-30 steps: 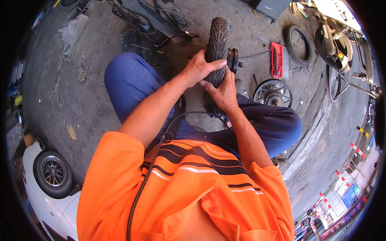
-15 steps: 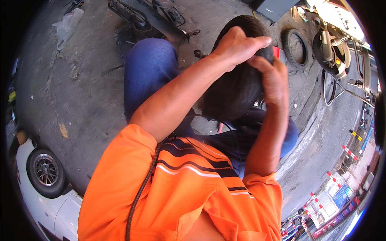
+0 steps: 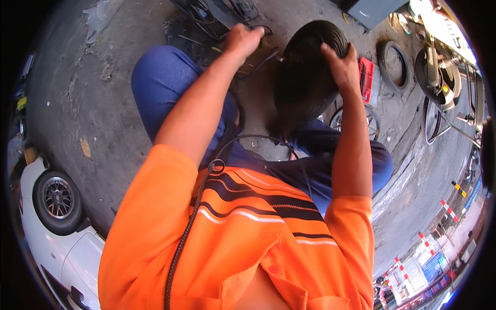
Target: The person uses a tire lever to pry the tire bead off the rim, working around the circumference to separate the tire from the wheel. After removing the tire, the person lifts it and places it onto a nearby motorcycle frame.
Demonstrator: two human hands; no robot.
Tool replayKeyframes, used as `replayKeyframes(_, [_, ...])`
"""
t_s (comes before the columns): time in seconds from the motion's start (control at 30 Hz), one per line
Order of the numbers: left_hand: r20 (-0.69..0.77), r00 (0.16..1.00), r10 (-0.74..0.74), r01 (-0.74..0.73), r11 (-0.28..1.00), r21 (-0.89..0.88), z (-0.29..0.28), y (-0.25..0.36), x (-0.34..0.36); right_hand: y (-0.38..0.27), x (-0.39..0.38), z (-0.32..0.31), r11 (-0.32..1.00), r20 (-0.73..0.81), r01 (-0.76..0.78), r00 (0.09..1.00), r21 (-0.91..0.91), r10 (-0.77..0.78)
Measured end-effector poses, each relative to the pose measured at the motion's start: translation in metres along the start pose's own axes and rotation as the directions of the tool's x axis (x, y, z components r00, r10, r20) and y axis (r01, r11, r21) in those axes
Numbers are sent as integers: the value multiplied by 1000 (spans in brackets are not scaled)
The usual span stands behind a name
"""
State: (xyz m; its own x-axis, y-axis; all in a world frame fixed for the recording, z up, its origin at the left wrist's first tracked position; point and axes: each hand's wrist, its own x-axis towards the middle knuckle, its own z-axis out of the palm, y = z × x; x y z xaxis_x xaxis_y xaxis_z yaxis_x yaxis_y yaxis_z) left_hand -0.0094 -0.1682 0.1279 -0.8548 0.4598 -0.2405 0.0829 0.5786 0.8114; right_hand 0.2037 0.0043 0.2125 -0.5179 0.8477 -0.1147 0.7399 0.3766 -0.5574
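A white car stands lower left, a scooter upper right. In front of the person, the tyre is held tilted on edge — the right hand has its fingers gripping the upper right side, presumably to stop it tipping. Another tyre lies beside a red case. The left hand's fingers are curled — whether around anything, I cannot tell. Lettering marks the scooter; a blue sign is too small to read.

You have a grey, stained floor around you. To your right, paler paving meets red-and-white striped posts.
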Motion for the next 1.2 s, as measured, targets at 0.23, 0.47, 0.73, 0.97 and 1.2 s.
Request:
replayKeyframes(0.23, [696, 678, -235, 315, 949, 14, -14, 10, -26, 5, -10, -3, 996, -53, -16, 999, -89, 12])
replayKeyframes(0.47, [842, 535, -64, -312, 911, 268, -60, 43, -40, 27, 15, -10, 997, -28, -69, 997, 19, 70])
replayKeyframes(0.73, [805, 571, 163, -639, 703, 311, -120, 68, -22, 55, 43, -18, 990, 34, -68, 997, 121, 64])
replayKeyframes(0.97, [886, 452, 105, -539, 824, 177, -127, 141, -40, 63, 39, -21, 998, -40, -8, 999, 54, 10])
replayKeyframes(1.2, [870, 492, -18, -510, 805, 305, -203, 167, -5, 83, 46, -21, 994, 41, -54, 998, 96, 50])
